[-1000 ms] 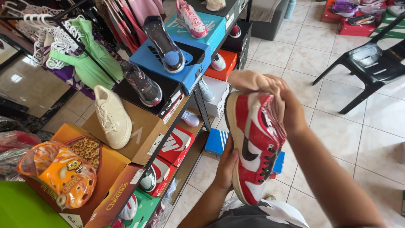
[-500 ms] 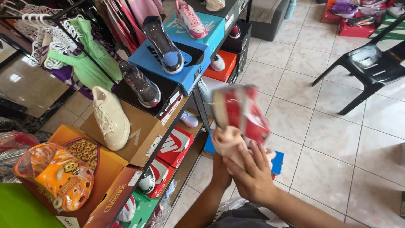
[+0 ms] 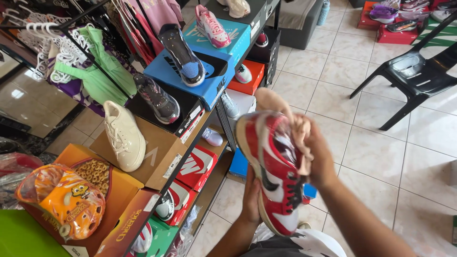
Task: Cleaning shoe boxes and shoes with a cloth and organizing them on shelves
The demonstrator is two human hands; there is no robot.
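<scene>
Two hands on one sneaker, red, white and black, held in the air in front of the shelf, over the tiled floor. Left hand is closed around the heel end from below, fingers wrapped under the sole side. Right hand is closed on a beige cloth and presses it against the shoe's upper edge near the toe. Change from half a second ago: the shoe was blurred and turned more end-on, with both hands bunched low at its near end; now it faces side-up, toe away, and the right hand has moved up along it with the cloth. A second ago the cloth hand sat over the toe end too, so the cloth travels back and forth over the upper; reads as a wiping pass with the shoe being rotated between strokes. Shelf stock unchanged: cream sneaker on a brown box, dark sneaker on the blue box, black chair well apart on the right.
</scene>
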